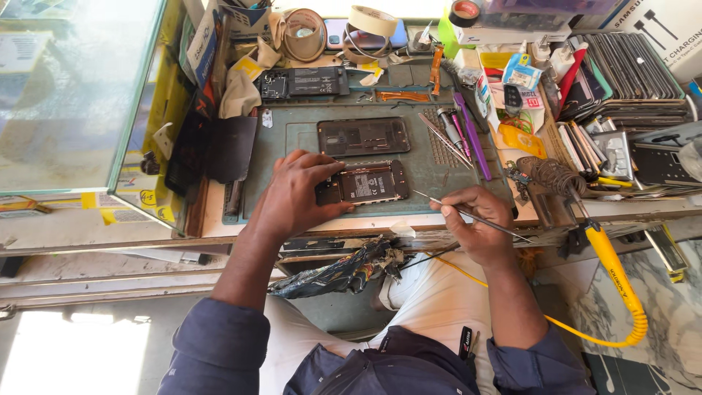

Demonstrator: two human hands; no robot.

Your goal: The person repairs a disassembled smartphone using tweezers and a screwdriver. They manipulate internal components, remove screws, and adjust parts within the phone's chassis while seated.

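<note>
Under the left hand [296,194], spread fingers press an opened phone [365,183] flat to the green mat [424,172], apparently steadying it. Right hand [475,219] pinches tweezers [468,213] closed, tips aimed just beside the phone's edge.

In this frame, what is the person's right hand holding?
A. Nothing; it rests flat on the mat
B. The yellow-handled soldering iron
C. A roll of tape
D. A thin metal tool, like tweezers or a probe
D: the right hand grips a thin metal tool whose tip points toward the opened phone, which the left hand steadies on the mat; the soldering iron hangs unheld to the right.
</note>
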